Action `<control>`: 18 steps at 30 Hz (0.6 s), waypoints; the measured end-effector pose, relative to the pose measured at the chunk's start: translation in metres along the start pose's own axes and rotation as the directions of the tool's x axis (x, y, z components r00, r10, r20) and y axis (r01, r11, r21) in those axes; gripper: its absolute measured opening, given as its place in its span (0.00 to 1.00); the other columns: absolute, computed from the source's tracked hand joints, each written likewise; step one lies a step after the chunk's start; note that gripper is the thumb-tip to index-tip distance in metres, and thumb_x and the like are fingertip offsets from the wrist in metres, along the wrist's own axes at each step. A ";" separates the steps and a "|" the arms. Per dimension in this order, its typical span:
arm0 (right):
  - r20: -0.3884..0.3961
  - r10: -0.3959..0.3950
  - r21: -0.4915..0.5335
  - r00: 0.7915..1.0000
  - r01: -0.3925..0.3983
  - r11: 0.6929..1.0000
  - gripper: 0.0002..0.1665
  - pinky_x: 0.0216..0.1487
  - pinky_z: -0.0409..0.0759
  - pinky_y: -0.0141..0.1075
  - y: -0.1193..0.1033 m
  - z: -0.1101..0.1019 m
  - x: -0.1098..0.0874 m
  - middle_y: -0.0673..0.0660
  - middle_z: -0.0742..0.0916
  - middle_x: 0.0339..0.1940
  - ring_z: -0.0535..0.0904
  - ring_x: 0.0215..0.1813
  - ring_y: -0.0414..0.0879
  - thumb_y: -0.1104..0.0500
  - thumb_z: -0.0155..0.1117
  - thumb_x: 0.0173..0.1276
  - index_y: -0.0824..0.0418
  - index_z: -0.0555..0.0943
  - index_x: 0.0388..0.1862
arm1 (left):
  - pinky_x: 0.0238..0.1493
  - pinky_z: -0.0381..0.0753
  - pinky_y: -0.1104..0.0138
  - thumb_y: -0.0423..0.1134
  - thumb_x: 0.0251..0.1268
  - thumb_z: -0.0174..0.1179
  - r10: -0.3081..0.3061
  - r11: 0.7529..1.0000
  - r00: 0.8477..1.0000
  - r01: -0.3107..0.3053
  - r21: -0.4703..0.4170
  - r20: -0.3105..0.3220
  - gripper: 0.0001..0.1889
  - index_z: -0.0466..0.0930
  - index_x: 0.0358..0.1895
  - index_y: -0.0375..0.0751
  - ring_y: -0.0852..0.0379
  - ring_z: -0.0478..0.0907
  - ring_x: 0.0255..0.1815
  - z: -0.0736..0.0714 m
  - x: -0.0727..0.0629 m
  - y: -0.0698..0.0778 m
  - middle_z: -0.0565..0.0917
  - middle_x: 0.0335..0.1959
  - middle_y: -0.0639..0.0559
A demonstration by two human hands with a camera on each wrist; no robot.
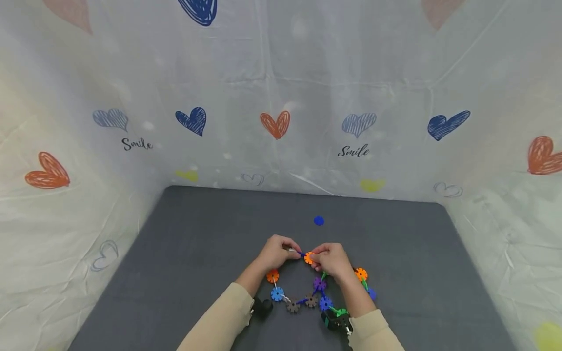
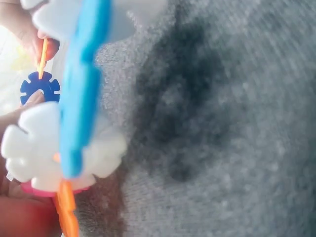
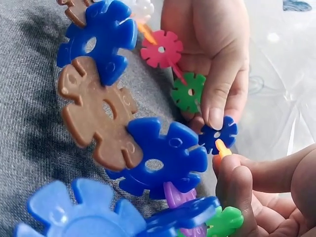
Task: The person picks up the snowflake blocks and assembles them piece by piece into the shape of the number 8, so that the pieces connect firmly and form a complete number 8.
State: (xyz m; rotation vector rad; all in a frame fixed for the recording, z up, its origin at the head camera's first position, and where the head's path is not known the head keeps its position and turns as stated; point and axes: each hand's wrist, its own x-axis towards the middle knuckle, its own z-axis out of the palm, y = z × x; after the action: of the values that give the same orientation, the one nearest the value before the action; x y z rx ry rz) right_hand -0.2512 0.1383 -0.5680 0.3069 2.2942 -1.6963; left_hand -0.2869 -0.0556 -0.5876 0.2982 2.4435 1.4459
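Observation:
Near the table's middle, my left hand point(image 1: 277, 251) pinches a dark blue notched disc point(image 3: 217, 134) between thumb and fingers. My right hand point(image 1: 333, 259) pinches an orange notched disc point(image 1: 309, 258), whose edge meets the blue disc's rim at a right angle. From the blue disc a chain of interlocked discs runs on: a green disc point(image 3: 189, 92), a pink disc point(image 3: 162, 49) and more, curving round below both hands. Brown discs point(image 1: 292, 306) and a light blue disc point(image 1: 277, 293) lie along its near side. A purple disc point(image 1: 319, 283) sits close under my right hand.
A loose blue disc point(image 1: 319, 221) lies on the grey table point(image 1: 210, 229) beyond the hands. More linked discs, with an orange disc point(image 1: 361, 274) among them, extend right of my right forearm. A white curtain point(image 1: 307, 107) printed with hearts surrounds the table's back and sides.

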 end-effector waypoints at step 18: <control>-0.015 -0.009 -0.010 1.000 0.009 1.000 0.06 0.29 0.84 0.37 -0.002 -0.003 0.000 0.59 0.87 0.26 0.82 0.25 0.46 0.66 0.64 0.71 0.71 0.83 0.42 | 0.33 0.74 0.64 0.42 0.59 0.74 -0.041 0.999 0.999 0.041 0.006 -0.015 0.02 0.90 0.31 0.51 0.54 0.74 0.30 -0.002 0.003 0.004 0.84 0.33 0.55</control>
State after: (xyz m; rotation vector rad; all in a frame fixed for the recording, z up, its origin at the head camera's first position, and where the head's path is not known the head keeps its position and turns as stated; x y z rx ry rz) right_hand -0.2522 0.1403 -0.5651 0.3092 2.3179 -1.6916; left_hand -0.2903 -0.0548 -0.5839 0.2384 2.4510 1.4291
